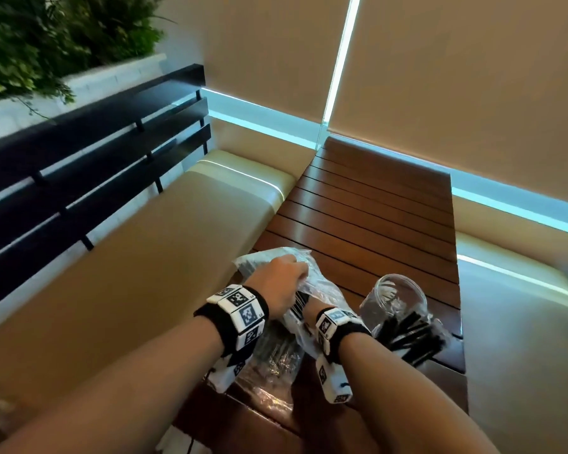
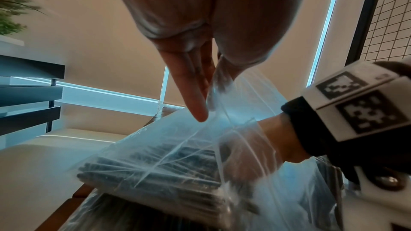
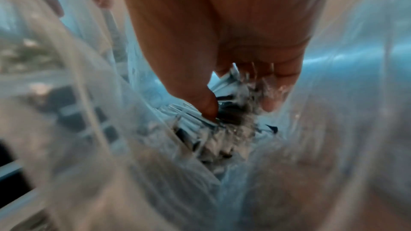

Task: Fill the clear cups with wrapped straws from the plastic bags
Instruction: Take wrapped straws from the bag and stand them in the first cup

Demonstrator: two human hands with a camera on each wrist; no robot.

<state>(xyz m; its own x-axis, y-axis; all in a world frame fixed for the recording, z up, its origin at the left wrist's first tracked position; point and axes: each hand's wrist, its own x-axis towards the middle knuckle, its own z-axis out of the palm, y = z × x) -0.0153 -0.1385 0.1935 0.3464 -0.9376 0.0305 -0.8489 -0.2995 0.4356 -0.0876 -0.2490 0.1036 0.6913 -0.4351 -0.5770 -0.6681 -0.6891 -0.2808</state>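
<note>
A café or restaurant booth: cushioned benches point(image 1: 164, 231) flank a slatted wooden table point(image 1: 374, 204), with drawn blinds point(image 1: 456, 77), black rails point(image 1: 89, 139) and a planter point(image 1: 46, 37).

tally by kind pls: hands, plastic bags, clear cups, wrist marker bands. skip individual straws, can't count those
Hands: 2, left hand pinching the bag film, right hand inside the bag on the straws
Plastic bags: 2, plastic bag being worked, second bag under the forearms
Clear cups: 1, clear cup, tipped, dark straws sticking out
Wrist marker bands: 2
Total: 7

Slatted wooden table point(image 1: 368, 204) under plastic bags point(image 1: 269, 362), clear cup point(image 1: 397, 296)
</note>
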